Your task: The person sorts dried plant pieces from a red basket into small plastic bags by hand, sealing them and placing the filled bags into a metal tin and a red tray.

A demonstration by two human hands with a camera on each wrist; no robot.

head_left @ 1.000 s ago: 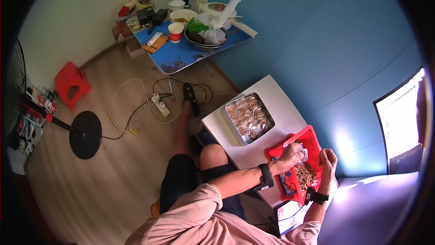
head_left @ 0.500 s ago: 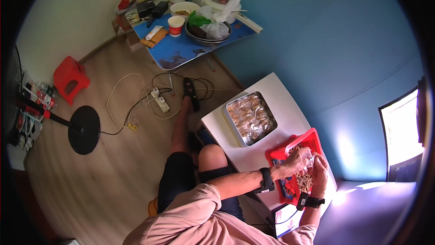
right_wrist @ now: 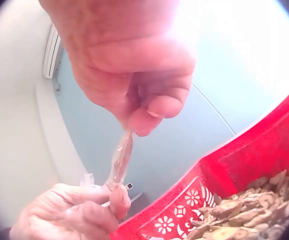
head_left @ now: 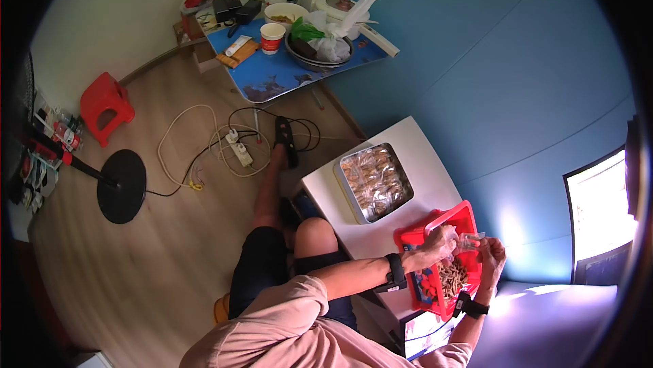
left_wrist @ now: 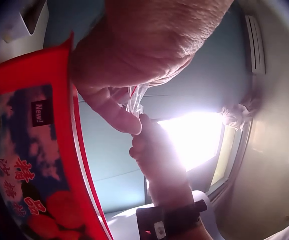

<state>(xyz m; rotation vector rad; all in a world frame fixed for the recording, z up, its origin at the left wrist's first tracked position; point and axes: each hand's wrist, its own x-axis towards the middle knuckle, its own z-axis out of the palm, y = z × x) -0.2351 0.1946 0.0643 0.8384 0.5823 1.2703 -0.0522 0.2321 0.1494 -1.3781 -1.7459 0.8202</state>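
A small clear plastic bag (head_left: 469,240) is stretched between my two hands above the red basket (head_left: 401,237). My left hand (head_left: 435,245) pinches one end of it, and my right hand (head_left: 491,254) pinches the other between thumb and fingers. A red line shows on the clear plastic (left_wrist: 134,97) in the left wrist view. In the right wrist view the bag (right_wrist: 122,157) hangs slantwise with something brownish inside. Dried, pale brown slices (right_wrist: 249,212) lie loose in the basket below. The left hand (left_wrist: 134,55) is right beside the basket's printed side.
On the white table (head_left: 326,194), a square metal tin (head_left: 360,215) holds several filled clear bags. A blue folding table (head_left: 272,82) with bowls and a paper cup (head_left: 272,38) stands farther off. The floor has a power strip (head_left: 238,150), a fan base (head_left: 122,188) and a red stool (head_left: 105,106).
My hands came together over the basket, then drew apart, with the right hand moving outward. The clear bag is now stretched between them.
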